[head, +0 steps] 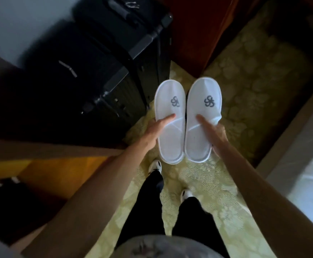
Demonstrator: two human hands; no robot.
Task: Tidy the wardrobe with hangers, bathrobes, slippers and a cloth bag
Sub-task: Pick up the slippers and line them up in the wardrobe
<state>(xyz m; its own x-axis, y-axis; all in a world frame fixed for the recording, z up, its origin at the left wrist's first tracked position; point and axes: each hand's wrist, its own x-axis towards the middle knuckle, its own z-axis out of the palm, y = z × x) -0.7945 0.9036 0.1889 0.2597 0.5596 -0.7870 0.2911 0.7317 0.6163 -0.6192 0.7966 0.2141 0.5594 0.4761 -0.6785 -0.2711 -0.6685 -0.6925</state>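
Observation:
Two white slippers with a grey emblem on the toe are held side by side above the carpet, toes pointing away from me. My left hand (156, 128) grips the left slipper (170, 116) at its outer edge, thumb lying across the top. My right hand (214, 131) grips the right slipper (203, 112) the same way, thumb on the strap. Hangers, bathrobes and the cloth bag are not visible.
Black suitcases (103, 75) stand to the left, close to the slippers. A dark wooden panel (194, 34) rises ahead. A wooden shelf unit (45, 164) is at lower left. A bed with white linen (312, 183) is at right. Patterned yellow-green carpet (204, 183) lies under my feet.

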